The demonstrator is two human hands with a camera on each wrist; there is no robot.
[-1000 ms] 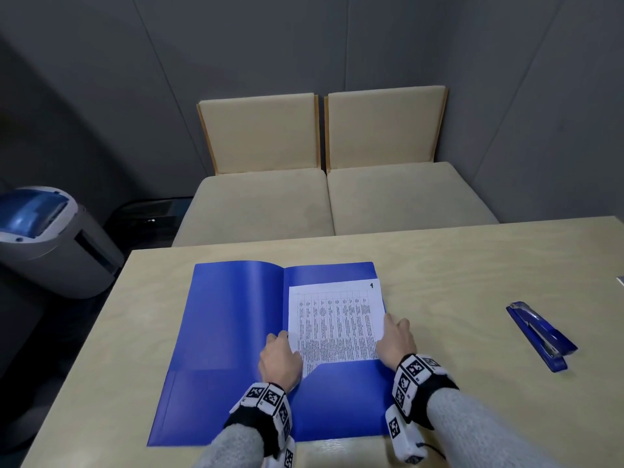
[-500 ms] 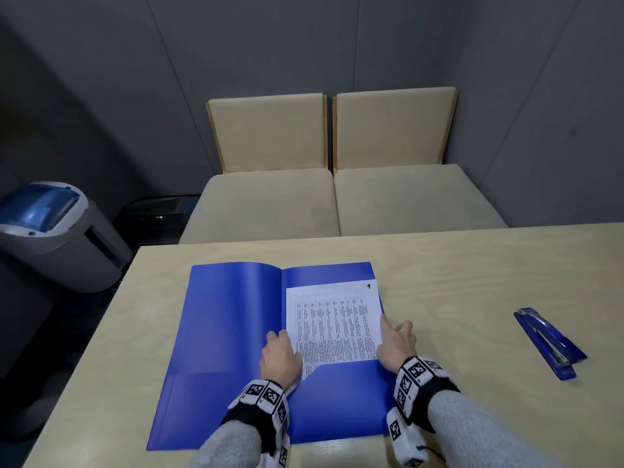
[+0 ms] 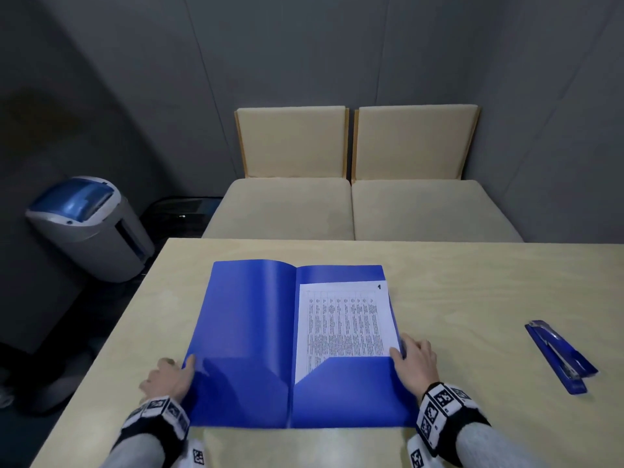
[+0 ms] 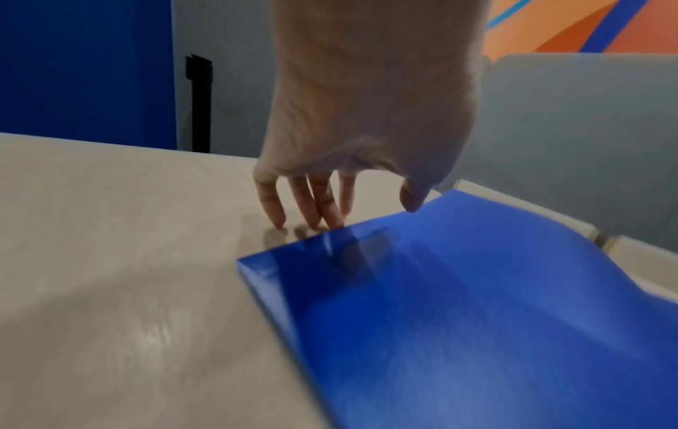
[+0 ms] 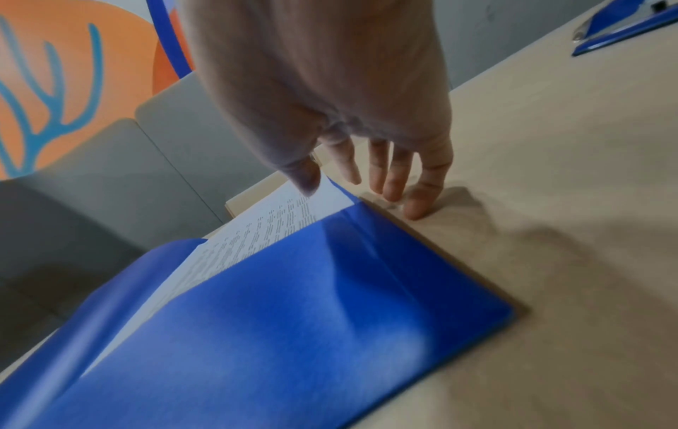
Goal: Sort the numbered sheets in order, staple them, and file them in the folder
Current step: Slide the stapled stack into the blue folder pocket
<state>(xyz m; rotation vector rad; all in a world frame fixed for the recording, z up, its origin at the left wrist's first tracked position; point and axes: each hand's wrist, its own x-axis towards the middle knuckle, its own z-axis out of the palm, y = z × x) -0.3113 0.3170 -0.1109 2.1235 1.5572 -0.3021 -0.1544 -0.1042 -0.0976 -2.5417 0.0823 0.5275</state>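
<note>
A blue folder lies open on the table. The stapled sheets, with "1" on the top page, sit in its right pocket. My left hand is at the folder's left outer edge; the fingertips touch the table right beside the cover and the thumb hovers over it. My right hand rests at the folder's right edge, with straight fingers on the table and the thumb on the sheets. Neither hand holds anything. The blue stapler lies to the right.
The pale wooden table stretches wide to the right. Two beige cushioned seats stand behind its far edge. A grey and blue bin-like machine stands on the floor at the left.
My left hand has moved from the sheets' lower left corner out to the folder's left edge. The right hand stays at the right edge.
</note>
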